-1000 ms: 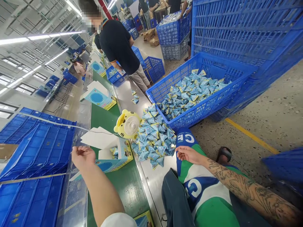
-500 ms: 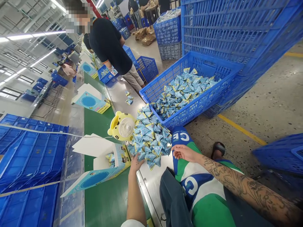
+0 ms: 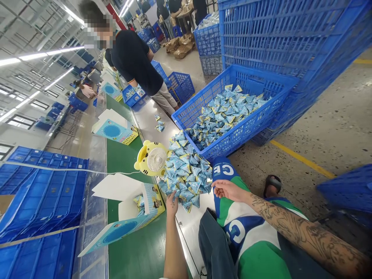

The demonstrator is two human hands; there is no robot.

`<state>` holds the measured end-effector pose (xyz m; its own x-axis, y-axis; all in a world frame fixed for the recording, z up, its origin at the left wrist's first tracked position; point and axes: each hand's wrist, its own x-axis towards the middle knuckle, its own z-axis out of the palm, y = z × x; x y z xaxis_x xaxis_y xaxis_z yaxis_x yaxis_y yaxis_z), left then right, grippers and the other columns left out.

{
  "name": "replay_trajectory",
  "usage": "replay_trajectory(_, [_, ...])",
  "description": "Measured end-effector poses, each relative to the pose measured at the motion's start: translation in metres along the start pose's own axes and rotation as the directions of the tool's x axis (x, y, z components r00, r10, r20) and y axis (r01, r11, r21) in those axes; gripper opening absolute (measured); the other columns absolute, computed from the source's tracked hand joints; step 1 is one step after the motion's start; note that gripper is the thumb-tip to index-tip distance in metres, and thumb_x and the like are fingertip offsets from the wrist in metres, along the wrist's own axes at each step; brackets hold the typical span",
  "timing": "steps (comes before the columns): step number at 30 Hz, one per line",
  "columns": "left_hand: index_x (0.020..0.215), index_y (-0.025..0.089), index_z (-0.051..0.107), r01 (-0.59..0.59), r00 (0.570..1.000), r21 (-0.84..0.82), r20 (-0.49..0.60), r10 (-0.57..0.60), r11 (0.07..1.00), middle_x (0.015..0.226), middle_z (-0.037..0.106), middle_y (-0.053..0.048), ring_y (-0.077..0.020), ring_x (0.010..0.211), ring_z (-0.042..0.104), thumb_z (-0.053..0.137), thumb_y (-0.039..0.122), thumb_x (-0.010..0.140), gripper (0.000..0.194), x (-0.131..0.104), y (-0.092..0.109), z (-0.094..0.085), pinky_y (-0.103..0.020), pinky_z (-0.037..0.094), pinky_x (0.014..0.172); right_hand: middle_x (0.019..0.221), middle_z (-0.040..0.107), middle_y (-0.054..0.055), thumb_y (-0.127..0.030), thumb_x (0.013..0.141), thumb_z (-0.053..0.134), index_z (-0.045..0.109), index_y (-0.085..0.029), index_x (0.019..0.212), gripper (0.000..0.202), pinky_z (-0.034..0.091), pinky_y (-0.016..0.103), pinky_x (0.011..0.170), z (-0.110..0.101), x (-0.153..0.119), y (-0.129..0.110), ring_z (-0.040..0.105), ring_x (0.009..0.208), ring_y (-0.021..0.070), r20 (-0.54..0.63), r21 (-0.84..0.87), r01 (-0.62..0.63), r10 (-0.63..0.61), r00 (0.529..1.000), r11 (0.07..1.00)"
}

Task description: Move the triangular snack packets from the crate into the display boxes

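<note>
A heap of small blue-and-yellow pyramid-shaped packets (image 3: 186,168) lies on the metal ledge in front of me. My left hand (image 3: 172,204) is at the heap's near left edge, fingers stretched out and touching the packets, with nothing seen gripped. At the heap's right edge, above my thigh, my right hand (image 3: 227,190) has its fingers curled in; whether they hold anything is hidden. Left of my left hand, an open printed carton (image 3: 155,199) stands with its flaps spread and a few packets showing inside.
A blue crate (image 3: 232,133) of more packets adjoins the heap. A yellow fan (image 3: 156,159) stands beside it, its white cable (image 3: 87,169) running left. Another carton (image 3: 116,130) sits farther along the green belt (image 3: 139,248). A co-worker (image 3: 132,58) stands beyond.
The view has shifted slightly, so the belt and carton appear farther right. My left hand's fingers have straightened at the heap's edge. My right hand stays nearly the same.
</note>
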<state>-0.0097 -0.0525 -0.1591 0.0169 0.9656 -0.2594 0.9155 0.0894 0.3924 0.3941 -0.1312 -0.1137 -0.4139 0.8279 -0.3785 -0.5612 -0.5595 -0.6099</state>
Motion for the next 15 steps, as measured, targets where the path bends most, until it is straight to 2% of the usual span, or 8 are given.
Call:
replay_trajectory(5, [0.13,0.016,0.066,0.03,0.997,0.002,-0.076,-0.03,1.0,0.14,0.058,-0.019,-0.0345,0.129,0.057,0.034,0.059,0.094,0.064,0.001,-0.001,0.002,-0.045,0.049,0.107,0.083,0.072,0.005,-0.046,0.085,0.074,0.069,-0.015,0.104,0.037,0.051,0.026,0.066,0.003,-0.002,-0.004,0.067,0.072,0.0126,0.001,-0.007,0.002,-0.002,1.0,1.0])
replay_trajectory(10, [0.138,0.018,0.06,0.034,0.994,-0.005,-0.107,-0.034,0.999,0.142,0.057,-0.018,-0.0327,0.133,0.054,0.039,0.054,0.093,0.061,-0.002,0.001,0.015,-0.044,0.048,0.109,0.082,0.072,0.004,-0.046,0.085,0.074,0.069,-0.016,0.103,0.036,0.051,0.025,0.065,0.003,-0.002,-0.004,0.067,0.071,0.0123,0.002,0.002,0.002,-0.002,1.0,1.0])
replay_trajectory(15, [0.143,0.016,0.053,0.099,0.982,-0.006,-0.159,-0.099,0.995,0.146,0.052,-0.021,-0.0352,0.136,0.05,0.03,0.051,0.095,0.064,-0.005,0.004,0.03,-0.046,0.049,0.107,0.081,0.072,0.004,-0.046,0.084,0.075,0.068,-0.016,0.101,0.035,0.05,0.026,0.065,0.006,-0.004,-0.006,0.066,0.07,0.0124,-0.007,0.005,0.009,-0.009,1.0,1.0])
